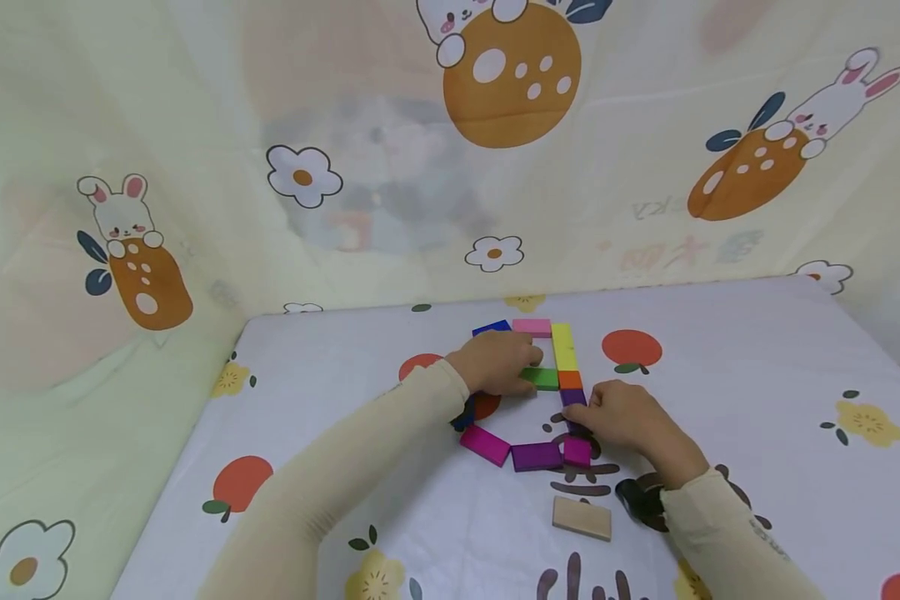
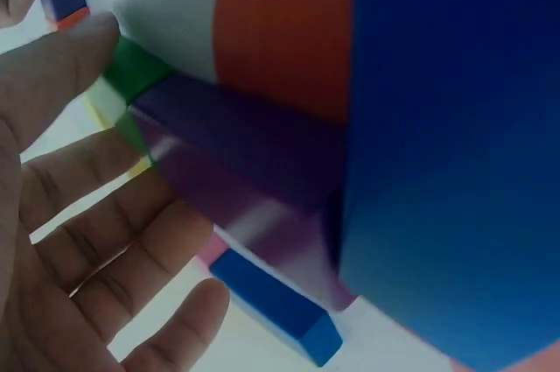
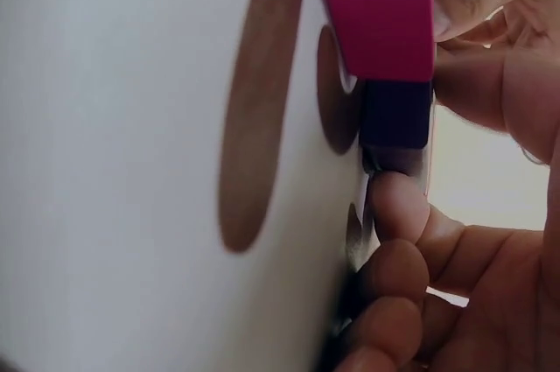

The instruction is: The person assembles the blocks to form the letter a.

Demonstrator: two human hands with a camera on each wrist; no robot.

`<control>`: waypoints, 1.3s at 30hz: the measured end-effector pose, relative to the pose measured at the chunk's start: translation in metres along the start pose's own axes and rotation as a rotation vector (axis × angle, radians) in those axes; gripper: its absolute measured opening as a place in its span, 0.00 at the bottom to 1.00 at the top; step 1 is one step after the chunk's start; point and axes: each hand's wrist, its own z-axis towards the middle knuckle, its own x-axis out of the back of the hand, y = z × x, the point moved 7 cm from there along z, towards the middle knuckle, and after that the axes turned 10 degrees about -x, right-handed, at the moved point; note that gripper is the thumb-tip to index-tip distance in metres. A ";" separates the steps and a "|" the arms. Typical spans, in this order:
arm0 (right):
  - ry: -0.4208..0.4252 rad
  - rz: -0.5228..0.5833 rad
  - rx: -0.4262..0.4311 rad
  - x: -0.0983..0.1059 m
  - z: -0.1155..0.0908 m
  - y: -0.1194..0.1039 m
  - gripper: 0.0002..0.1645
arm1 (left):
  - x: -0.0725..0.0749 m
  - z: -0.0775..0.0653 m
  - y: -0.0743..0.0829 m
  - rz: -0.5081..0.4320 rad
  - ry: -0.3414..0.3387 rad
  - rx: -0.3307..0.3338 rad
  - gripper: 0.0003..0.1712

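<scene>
Coloured blocks lie end to end in a ring shape on the table. My left hand [image 1: 498, 364] reaches over its upper part, hiding some blocks. In the left wrist view, its thumb and fingers pinch the green block [image 2: 136, 74], beside a purple block [image 2: 236, 162] and a large-looking blue block [image 2: 455, 171]. On the right side, my right hand [image 1: 630, 417] pinches a dark purple block [image 1: 573, 397] below the orange block [image 1: 570, 380]. In the right wrist view, fingertips are right at that dark block [image 3: 395, 114], next to the magenta block [image 3: 385, 17].
Pink [image 1: 532, 327] and yellow [image 1: 563, 347] blocks form the top right of the shape. Magenta [image 1: 485, 445] and purple [image 1: 537, 457] blocks line its bottom. A plain wooden block [image 1: 582, 518] lies nearer me. A printed cloth wall [image 1: 390, 275] stands behind the table.
</scene>
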 end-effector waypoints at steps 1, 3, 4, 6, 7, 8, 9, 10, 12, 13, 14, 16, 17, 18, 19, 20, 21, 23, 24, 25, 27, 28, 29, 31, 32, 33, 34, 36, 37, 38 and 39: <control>0.000 -0.003 0.000 0.000 0.001 0.000 0.25 | -0.001 0.000 0.000 -0.004 0.004 0.004 0.23; 0.000 -0.009 0.000 -0.001 0.002 -0.001 0.25 | -0.003 0.001 0.000 -0.010 0.013 0.002 0.21; 0.000 -0.010 -0.003 -0.001 0.002 -0.001 0.24 | -0.004 0.001 0.000 -0.015 0.019 -0.002 0.20; -0.002 -0.010 -0.010 -0.001 0.002 -0.001 0.24 | -0.005 0.002 0.000 -0.024 0.029 -0.006 0.19; -0.004 -0.009 -0.015 -0.001 0.002 -0.001 0.24 | -0.006 0.002 -0.001 -0.028 0.032 -0.005 0.19; -0.005 -0.008 -0.017 -0.001 0.002 -0.001 0.24 | -0.006 0.002 -0.001 -0.033 0.034 -0.003 0.19; -0.006 -0.007 -0.019 0.000 0.001 -0.001 0.24 | -0.007 0.002 -0.002 -0.039 0.034 -0.001 0.19; -0.009 -0.007 -0.021 0.000 0.001 -0.002 0.24 | -0.007 0.001 -0.002 -0.043 0.033 0.002 0.19; -0.010 -0.009 -0.022 0.000 0.001 -0.002 0.24 | -0.007 0.000 -0.003 -0.054 0.030 0.007 0.19; -0.011 -0.009 -0.022 0.000 0.001 -0.003 0.24 | -0.007 0.000 -0.003 -0.057 0.029 0.006 0.19; -0.009 -0.011 -0.023 0.000 0.001 -0.003 0.24 | -0.007 0.000 -0.003 -0.061 0.029 0.005 0.19; -0.007 -0.014 -0.026 0.001 0.001 -0.003 0.23 | -0.006 0.000 -0.002 -0.064 0.026 0.000 0.20; -0.006 -0.015 -0.027 0.001 0.001 -0.003 0.23 | -0.007 0.000 -0.002 -0.065 0.025 -0.002 0.20; -0.005 -0.015 -0.028 0.000 0.001 -0.003 0.23 | -0.007 0.000 -0.003 -0.065 0.023 -0.003 0.20; -0.003 -0.015 -0.029 0.000 0.001 -0.003 0.23 | -0.007 0.001 -0.003 -0.066 0.022 -0.003 0.20; -0.001 -0.016 -0.029 0.000 0.001 -0.003 0.23 | -0.008 0.001 -0.003 -0.067 0.021 -0.002 0.20; 0.000 -0.015 -0.029 0.000 0.001 -0.002 0.23 | -0.008 0.001 -0.003 -0.068 0.018 0.001 0.20; 0.003 -0.013 -0.032 -0.001 0.001 -0.002 0.23 | -0.008 0.001 -0.002 -0.074 0.014 0.007 0.20; 0.002 -0.010 -0.036 -0.001 0.001 -0.002 0.23 | -0.009 0.000 -0.002 -0.079 0.011 0.009 0.21; 0.003 -0.006 -0.037 -0.001 0.000 -0.002 0.23 | -0.008 -0.001 -0.001 -0.080 0.011 0.012 0.22; 0.010 0.006 -0.027 -0.001 -0.002 -0.001 0.24 | -0.007 -0.004 0.001 -0.075 0.026 0.019 0.25; 0.015 0.018 -0.019 -0.001 -0.004 0.001 0.24 | -0.005 -0.006 0.003 -0.070 0.039 0.021 0.27; 0.020 0.035 -0.009 -0.001 -0.007 0.002 0.24 | -0.003 -0.010 0.005 -0.060 0.054 0.020 0.28; 0.029 0.074 0.031 0.000 -0.014 0.004 0.24 | 0.002 -0.018 0.011 -0.039 0.084 0.011 0.27; 0.026 0.091 0.058 0.001 -0.018 0.005 0.23 | 0.004 -0.024 0.015 -0.034 0.092 0.004 0.26; 0.018 0.110 0.087 0.001 -0.022 0.006 0.22 | 0.006 -0.030 0.019 -0.035 0.090 -0.007 0.25; 0.008 0.123 0.117 0.001 -0.026 0.007 0.21 | 0.006 -0.036 0.024 -0.052 0.075 -0.010 0.24; -0.014 0.128 0.182 0.000 -0.034 0.006 0.21 | 0.003 -0.050 0.033 -0.076 0.039 -0.020 0.24; -0.022 0.124 0.208 -0.001 -0.038 0.005 0.21 | 0.001 -0.057 0.037 -0.090 0.020 -0.026 0.25; -0.030 0.120 0.228 -0.002 -0.040 0.005 0.21 | -0.003 -0.063 0.041 -0.097 0.005 -0.029 0.26; -0.033 0.116 0.241 -0.003 -0.042 0.004 0.21 | -0.007 -0.068 0.044 -0.105 -0.006 -0.032 0.27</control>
